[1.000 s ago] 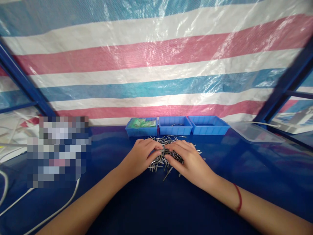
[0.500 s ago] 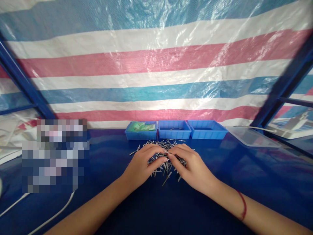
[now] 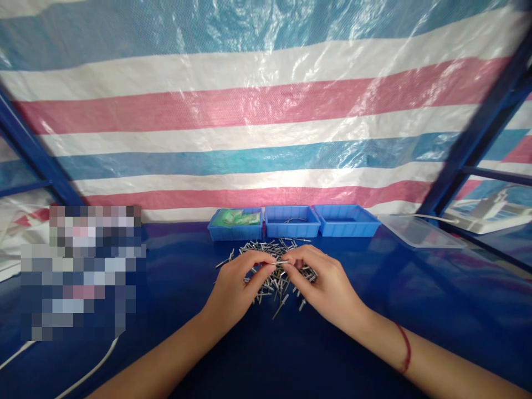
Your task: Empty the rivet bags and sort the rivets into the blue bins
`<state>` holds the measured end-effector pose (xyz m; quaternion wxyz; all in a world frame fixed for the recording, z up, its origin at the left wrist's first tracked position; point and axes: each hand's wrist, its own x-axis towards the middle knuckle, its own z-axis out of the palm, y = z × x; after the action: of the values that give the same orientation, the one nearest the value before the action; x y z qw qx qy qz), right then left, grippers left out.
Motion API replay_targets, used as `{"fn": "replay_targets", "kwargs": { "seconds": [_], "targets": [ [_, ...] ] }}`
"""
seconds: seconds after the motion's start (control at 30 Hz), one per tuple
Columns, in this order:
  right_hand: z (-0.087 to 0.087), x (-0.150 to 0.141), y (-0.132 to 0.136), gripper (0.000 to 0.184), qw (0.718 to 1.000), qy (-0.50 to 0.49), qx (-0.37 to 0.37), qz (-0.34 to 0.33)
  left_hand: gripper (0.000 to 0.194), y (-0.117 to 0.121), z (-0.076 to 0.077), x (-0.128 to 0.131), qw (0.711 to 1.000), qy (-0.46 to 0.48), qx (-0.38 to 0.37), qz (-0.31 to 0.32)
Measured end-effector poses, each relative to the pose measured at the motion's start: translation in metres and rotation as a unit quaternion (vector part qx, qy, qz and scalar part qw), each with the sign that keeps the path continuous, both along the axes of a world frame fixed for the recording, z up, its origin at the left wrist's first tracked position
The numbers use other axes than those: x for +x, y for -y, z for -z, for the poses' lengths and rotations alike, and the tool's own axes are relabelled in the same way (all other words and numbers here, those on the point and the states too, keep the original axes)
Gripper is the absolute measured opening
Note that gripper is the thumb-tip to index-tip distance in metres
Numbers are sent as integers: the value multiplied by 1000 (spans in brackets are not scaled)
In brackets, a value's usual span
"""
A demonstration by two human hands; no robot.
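Observation:
A heap of small metal rivets (image 3: 272, 280) lies on the dark blue table (image 3: 266, 354) in front of me. My left hand (image 3: 236, 285) and my right hand (image 3: 322, 282) hover over the heap, fingers curled. Their fingertips meet at the middle and pinch one thin rivet (image 3: 281, 262) between them, held level just above the pile. A red cord circles my right wrist.
Three blue bins stand in a row behind the heap: the left bin (image 3: 235, 224) holds green packets, the middle bin (image 3: 291, 221) a few rivets, the right bin (image 3: 347, 220) looks bare. A clear plastic lid (image 3: 419, 231) lies at right. White cable (image 3: 89, 371) runs at lower left.
Both hands went from lying flat on the heap to lifting slightly and pinching one rivet between their fingertips. The view shifted down a little.

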<state>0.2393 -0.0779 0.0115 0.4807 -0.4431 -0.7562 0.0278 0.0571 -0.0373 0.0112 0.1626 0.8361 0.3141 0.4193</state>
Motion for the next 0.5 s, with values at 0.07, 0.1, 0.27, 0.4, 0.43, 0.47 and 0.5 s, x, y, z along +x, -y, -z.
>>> {"fn": "replay_targets", "kwargs": {
  "seconds": [0.07,0.1,0.27,0.4,0.43,0.47,0.5],
  "targets": [
    [-1,1,2,9,999,34,34,2,13,-1,1,1,1000,-3,-27,-7],
    [-2,1,4,11,997,63,50,-1,14,-1,2,1,999,-4,-41,-9],
    [-12,3,10,19,970,216,107,8,21,2,2,3,997,-32,-63,23],
    [-25,17,-14,31,966,225,89,90,26,2,6,4,1000,-11,-21,-8],
    [-27,23,-25,31,966,211,79,130,32,2,7,4,1000,-7,-15,-17],
    [-29,29,-37,31,961,206,69,169,35,1,9,4,1000,-7,-13,-21],
    [-31,35,-50,31,954,215,53,202,35,-1,10,4,1000,-10,-11,-21]
  ]
}}
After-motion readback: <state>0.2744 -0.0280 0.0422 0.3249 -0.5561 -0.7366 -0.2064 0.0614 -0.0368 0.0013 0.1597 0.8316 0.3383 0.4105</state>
